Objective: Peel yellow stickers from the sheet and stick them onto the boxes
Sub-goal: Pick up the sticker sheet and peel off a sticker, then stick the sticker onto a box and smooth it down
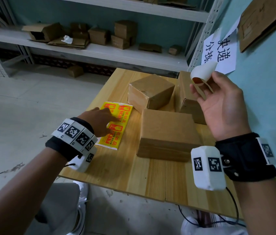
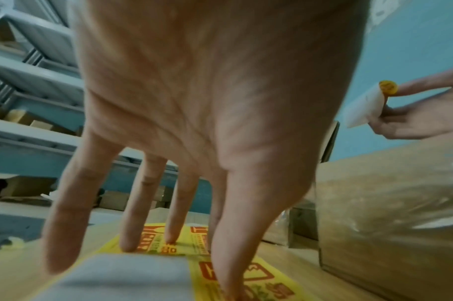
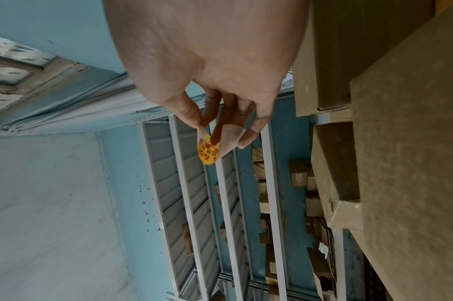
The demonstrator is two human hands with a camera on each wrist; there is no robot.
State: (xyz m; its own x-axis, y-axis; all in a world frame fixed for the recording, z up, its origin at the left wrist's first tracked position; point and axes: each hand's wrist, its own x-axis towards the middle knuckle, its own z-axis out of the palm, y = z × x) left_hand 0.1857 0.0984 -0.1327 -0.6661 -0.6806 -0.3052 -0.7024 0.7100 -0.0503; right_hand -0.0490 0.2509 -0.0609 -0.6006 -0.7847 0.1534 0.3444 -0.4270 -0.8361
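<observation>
A yellow sticker sheet (image 1: 117,126) with red print lies on the wooden table (image 1: 150,177), left of the boxes. My left hand (image 1: 100,121) rests on it with straight fingers (image 2: 148,213) pressing the sheet (image 2: 279,285) flat. My right hand (image 1: 218,102) is raised palm up over the right side of the table and pinches a peeled sticker (image 1: 201,73), curled with its white back outward and its yellow face (image 3: 208,151) inside. Three brown cardboard boxes stand on the table: a flat near one (image 1: 166,133), a cube behind it (image 1: 149,92), and a tall one (image 1: 186,95) by the wall.
A blue wall (image 1: 269,90) with a white paper notice (image 1: 218,53) runs along the right edge of the table. Metal shelves (image 1: 100,53) behind the table hold several cardboard boxes. Grey floor lies to the left, and cables (image 1: 232,211) hang at the near right edge.
</observation>
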